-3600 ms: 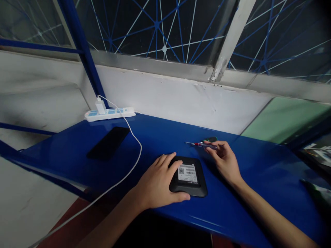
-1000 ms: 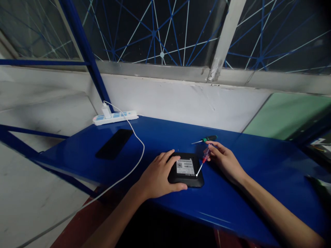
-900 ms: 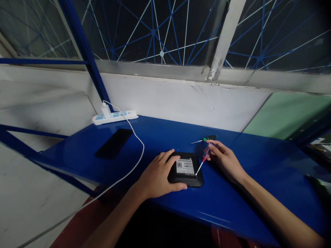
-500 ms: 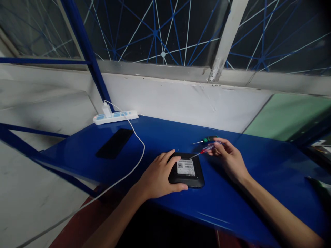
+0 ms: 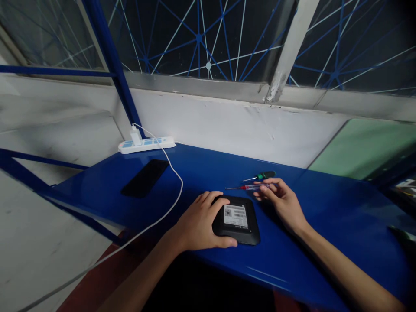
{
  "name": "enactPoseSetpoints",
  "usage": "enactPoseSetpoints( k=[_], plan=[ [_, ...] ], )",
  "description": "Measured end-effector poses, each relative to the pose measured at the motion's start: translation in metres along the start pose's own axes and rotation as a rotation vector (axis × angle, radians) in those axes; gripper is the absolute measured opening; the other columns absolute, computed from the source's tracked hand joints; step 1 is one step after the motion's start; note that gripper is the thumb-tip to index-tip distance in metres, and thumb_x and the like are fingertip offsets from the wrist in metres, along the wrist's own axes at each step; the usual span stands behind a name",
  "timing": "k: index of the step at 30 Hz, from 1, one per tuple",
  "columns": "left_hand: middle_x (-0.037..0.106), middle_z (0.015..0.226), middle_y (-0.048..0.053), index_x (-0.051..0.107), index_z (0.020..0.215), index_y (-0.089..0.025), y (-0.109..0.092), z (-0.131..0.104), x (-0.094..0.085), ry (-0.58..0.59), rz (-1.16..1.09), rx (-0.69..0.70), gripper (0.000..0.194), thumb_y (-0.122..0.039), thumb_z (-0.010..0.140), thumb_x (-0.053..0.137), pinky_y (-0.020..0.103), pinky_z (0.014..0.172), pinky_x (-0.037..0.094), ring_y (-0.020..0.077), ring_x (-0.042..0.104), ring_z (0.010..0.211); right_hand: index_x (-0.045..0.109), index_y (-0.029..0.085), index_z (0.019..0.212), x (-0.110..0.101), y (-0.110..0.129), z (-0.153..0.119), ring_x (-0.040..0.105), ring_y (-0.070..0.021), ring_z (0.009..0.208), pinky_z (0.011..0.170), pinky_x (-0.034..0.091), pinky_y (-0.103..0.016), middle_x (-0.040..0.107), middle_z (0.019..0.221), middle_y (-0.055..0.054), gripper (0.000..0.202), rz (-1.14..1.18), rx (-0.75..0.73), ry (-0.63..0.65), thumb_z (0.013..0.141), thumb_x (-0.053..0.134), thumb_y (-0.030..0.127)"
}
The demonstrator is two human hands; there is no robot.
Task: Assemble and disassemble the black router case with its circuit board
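A black square device (image 5: 252,221) with a white printed label on its upper face lies on the blue table (image 5: 191,164). My left hand (image 5: 203,221) grips its left side, fingers over the far edge and thumb along the near edge. Between the fingertips of my right hand (image 5: 281,201) is a screwdriver (image 5: 251,187) with a clear handle and red collar. Its shaft points left, just beyond the device's far edge and apart from it. Right behind it, a green-and-black screwdriver (image 5: 264,175) rests on the table.
A black phone-like slab (image 5: 144,178) lies at the left of the table. Behind it is a white power strip (image 5: 147,144) with a plugged-in charger, whose white cable (image 5: 177,201) curves across the table and down left. Blue frame bars stand at the left.
The screwdriver in my right hand has lifted off the device and swung to point left, beyond its far edge. The device has turned slightly under my left hand.
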State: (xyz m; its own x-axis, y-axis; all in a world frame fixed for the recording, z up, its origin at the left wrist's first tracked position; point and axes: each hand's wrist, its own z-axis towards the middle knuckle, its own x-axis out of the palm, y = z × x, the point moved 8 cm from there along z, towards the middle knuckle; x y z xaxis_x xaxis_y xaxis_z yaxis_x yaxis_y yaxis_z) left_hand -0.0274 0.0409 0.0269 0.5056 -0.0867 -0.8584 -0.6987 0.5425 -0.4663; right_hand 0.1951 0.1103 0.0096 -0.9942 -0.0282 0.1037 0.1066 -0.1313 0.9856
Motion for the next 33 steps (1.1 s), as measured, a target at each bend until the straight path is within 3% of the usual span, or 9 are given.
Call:
enactPoseSetpoints(
  k=[12, 19, 33],
  plan=[
    [0.046, 0.149, 0.012, 0.051, 0.135, -0.025, 0.002, 0.003, 0.002, 0.014, 0.028, -0.003, 0.087, -0.069, 0.065, 0.076, 0.057, 0.11, 0.039, 0.039, 0.046, 0.132, 0.061, 0.027, 0.095, 0.002, 0.001, -0.001, 0.071, -0.016, 0.065, 0.06, 0.058, -0.031, 0.075, 0.097, -0.002, 0.039, -0.047, 0.0, 0.008, 0.072, 0.083, 0.048],
    [0.046, 0.149, 0.013, 0.051, 0.135, -0.024, 0.002, 0.002, 0.002, 0.024, 0.032, -0.015, 0.087, -0.068, 0.065, 0.077, 0.058, 0.11, 0.038, 0.0399, 0.045, 0.133, 0.061, 0.026, 0.097, 0.002, -0.002, 0.0, 0.072, -0.0167, 0.072, 0.064, 0.059, -0.03, 0.075, 0.107, -0.003, 0.036, -0.046, -0.023, 0.029, 0.076, 0.081, 0.048],
    [0.051, 0.144, 0.016, 0.05, 0.125, -0.021, 0.002, 0.003, -0.001, -0.023, -0.023, -0.026, 0.086, -0.067, 0.059, 0.081, 0.059, 0.109, 0.04, 0.0401, 0.048, 0.131, 0.062, 0.025, 0.099, -0.006, 0.011, -0.005, 0.07, -0.0148, 0.065, 0.06, 0.059, -0.027, 0.073, 0.081, 0.001, 0.037, 0.06, -0.016, -0.056, 0.076, 0.082, 0.046]
  ],
)
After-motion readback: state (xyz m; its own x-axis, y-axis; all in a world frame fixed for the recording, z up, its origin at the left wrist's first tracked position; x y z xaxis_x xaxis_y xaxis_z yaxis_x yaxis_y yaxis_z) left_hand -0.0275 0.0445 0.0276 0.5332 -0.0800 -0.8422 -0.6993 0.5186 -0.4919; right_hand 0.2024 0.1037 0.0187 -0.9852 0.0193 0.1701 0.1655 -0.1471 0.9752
